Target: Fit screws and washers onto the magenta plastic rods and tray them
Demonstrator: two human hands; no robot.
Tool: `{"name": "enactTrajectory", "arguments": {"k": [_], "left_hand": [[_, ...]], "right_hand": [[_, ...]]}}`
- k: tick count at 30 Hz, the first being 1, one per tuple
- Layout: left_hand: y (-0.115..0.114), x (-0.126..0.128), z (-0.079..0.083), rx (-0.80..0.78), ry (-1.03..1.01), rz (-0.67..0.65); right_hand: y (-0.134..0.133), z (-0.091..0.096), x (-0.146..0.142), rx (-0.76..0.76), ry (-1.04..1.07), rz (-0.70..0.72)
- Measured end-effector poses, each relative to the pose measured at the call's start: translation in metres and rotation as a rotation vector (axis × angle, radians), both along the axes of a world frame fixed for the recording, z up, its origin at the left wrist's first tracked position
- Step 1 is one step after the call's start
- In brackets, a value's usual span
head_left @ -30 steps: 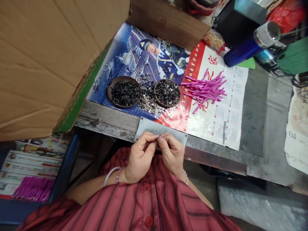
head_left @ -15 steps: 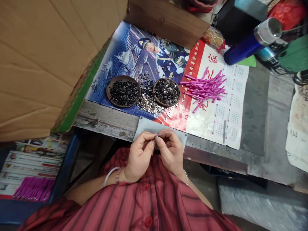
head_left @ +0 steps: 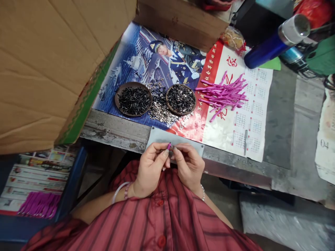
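One big cardboard box (head_left: pixel 44 69) hangs over the bench (head_left: pixel 115 134), which has two dark dishes (head_left: pixel 116 99) of black screws (head_left: pixel 134 101) on it, with a pile of silver washers (head_left: pixel 159 108) between them and a bunch of pink strips (head_left: pixel 222 96) off to the right. Both hands are pinched closed, the left hand (head_left: pixel 151 170) and right hand (head_left: pixel 188 165) gripping one tiny pink piece (head_left: pixel 169 145) between their fingertips, right over a metal plate (head_left: pixel 175 138).

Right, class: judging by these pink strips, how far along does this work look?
Possibly done: the pink bundle on the paper at lower left. In hand: a small pink piece, pinched by the left hand and right hand. Apparently left: the pink pile on the calendar, black screws in a dish, and loose silver washers.
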State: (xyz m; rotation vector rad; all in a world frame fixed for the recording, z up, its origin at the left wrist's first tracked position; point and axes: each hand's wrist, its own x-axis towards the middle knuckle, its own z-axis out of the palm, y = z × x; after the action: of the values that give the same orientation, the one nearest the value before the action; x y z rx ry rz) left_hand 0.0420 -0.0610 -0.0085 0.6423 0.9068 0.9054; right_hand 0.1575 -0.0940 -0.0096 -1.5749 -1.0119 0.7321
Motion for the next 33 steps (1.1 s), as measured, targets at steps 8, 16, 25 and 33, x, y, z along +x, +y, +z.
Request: {"name": "enactTrajectory", "arguments": {"k": [8, 16, 25, 33], "left_hand": [[0.006, -0.002, 0.005, -0.048, 0.011, 0.016], [0.007, -0.002, 0.008, -0.108, -0.024, -0.021], [0.006, 0.001, 0.006, -0.072, -0.011, -0.015], [0.005, 0.001, 0.002, 0.073, -0.048, -0.027]], "right_hand": [[0.004, -0.005, 0.003, 0.240, -0.435, 0.039], [0.003, -0.006, 0.003, 0.030, -0.250, -0.060], [0.008, 0.006, -0.003, 0.139, -0.337, -0.044], [0.005, -0.003, -0.005, 0.230, -0.296, -0.077]]}}
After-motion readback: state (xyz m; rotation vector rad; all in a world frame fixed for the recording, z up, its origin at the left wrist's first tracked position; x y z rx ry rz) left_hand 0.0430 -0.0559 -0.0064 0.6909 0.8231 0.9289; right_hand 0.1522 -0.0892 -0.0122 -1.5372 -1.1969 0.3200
